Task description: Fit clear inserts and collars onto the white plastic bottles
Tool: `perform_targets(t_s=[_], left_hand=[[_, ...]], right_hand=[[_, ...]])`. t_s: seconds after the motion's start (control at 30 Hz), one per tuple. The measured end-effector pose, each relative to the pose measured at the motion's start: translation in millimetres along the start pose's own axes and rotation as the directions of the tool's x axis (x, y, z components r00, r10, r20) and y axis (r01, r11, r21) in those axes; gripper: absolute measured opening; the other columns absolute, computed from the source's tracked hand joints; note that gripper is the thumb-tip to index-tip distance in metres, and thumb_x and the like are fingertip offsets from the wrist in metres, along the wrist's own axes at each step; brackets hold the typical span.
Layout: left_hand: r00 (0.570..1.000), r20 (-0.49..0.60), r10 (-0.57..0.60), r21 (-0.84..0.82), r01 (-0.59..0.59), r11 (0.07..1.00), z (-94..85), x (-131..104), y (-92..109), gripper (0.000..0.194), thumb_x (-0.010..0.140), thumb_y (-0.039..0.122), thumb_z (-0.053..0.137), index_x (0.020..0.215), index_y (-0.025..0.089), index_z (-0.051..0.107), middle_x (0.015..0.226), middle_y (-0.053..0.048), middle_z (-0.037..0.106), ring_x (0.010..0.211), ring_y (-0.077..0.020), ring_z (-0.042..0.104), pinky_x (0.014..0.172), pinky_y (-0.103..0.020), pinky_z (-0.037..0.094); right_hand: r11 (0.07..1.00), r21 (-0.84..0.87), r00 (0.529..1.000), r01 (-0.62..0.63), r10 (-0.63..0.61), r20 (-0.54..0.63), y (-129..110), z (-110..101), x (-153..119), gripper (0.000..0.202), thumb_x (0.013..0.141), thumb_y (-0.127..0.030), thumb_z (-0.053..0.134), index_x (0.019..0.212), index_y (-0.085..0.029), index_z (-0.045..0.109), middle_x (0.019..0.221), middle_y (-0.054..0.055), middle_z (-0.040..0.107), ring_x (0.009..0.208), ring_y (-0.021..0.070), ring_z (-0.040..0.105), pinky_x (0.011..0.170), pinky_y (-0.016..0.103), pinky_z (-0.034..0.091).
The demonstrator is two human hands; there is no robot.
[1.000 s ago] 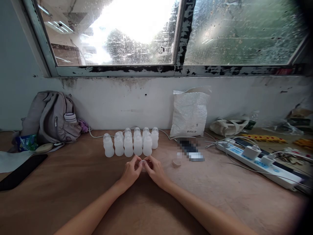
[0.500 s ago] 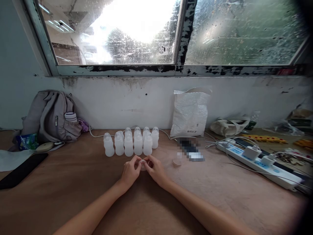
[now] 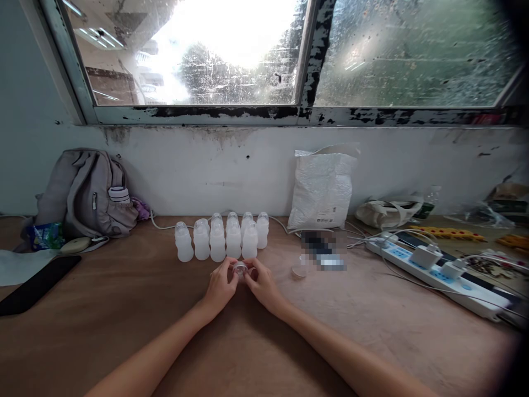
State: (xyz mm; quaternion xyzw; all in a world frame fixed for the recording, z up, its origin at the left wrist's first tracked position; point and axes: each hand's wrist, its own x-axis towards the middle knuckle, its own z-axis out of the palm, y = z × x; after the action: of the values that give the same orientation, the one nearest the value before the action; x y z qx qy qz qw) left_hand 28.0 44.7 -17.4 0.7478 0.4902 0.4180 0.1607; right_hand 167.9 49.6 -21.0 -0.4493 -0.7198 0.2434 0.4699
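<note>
While both forearms run forward across the table (image 3: 124, 320), the left hand (image 3: 220, 286) and right hand (image 3: 261, 285) meet at the middle of it, fingertips pinched from either side onto one small clear cap (image 3: 239, 269). That cap sits between the two hands, raised slightly off the wood as far as I can tell, with its round opening turned up toward the camera. It is squat, so it has no long axis to speak of; its axis of symmetry stands roughly upright, tilted a little toward the person. Neither hand is clearly nearer: the left thumb and forefinger close on its left rim, the right ones on its right rim, and both grips are narrow, closed on the cap. Whether the cap touches the table is hidden by the fingers.

Straight ahead of the hands, just beyond the cap and near it, stands a cluster of white bottles (image 3: 223, 240), all upright, in two short rows running left to right. The nearest bottle is directly behind the cap, apart from the fingers. To the right of the right hand, on the table, lies a second small cap (image 3: 297, 270), apart from everything. Farther right a power strip (image 3: 438, 275) runs diagonally; a grey backpack (image 3: 82, 193) leans against the wall at far left.
</note>
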Motion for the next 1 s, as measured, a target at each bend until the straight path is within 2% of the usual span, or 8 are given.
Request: perform_targets(t_s=[0.47, 0.83, 1.0], left_hand=[[0.998, 0.050, -0.049, 0.014, 0.048, 0.999, 3.4, 0.5, -3.7, 0.020, 0.077, 0.015, 0.042, 0.095, 0.022, 0.048, 0.085, -0.002, 0.062, 0.079, -0.0172, 0.059, 0.073, -0.028, 0.044], [0.997, 0.033, -0.071, 0.145, 0.065, 0.987, 3.9, -3.0, 8.9, 0.017, 0.078, 0.019, 0.042, 0.093, 0.024, 0.049, 0.082, 0.000, 0.062, 0.073, -0.0161, 0.059, 0.063, -0.023, 0.041], [0.997, -0.003, -0.076, 0.075, 0.076, 0.994, 3.2, -2.1, 7.7, 0.015, 0.076, 0.020, 0.044, 0.090, 0.022, 0.050, 0.076, 0.000, 0.062, 0.068, -0.0153, 0.059, 0.063, -0.023, 0.041]], right_hand=[[1.000, -0.025, 1.000, 0.001, -0.001, -0.008, 5.3, 3.3, -0.2, 0.018, 0.071, -0.014, 0.045, 0.087, -0.017, 0.054, 0.071, 0.000, 0.058, 0.055, 0.0100, 0.048, 0.053, 0.021, 0.039], [0.996, -0.086, 1.000, -0.008, 0.006, -0.021, 6.0, 5.5, -1.8, 0.012, 0.072, -0.014, 0.045, 0.082, -0.018, 0.050, 0.067, -0.001, 0.053, 0.056, 0.0108, 0.047, 0.054, 0.022, 0.037], [0.999, -0.041, 1.000, -0.003, 0.003, -0.004, -3.8, 0.5, -0.3, 0.009, 0.073, -0.015, 0.044, 0.078, -0.017, 0.051, 0.065, -0.001, 0.053, 0.056, 0.0107, 0.047, 0.055, 0.022, 0.037]])
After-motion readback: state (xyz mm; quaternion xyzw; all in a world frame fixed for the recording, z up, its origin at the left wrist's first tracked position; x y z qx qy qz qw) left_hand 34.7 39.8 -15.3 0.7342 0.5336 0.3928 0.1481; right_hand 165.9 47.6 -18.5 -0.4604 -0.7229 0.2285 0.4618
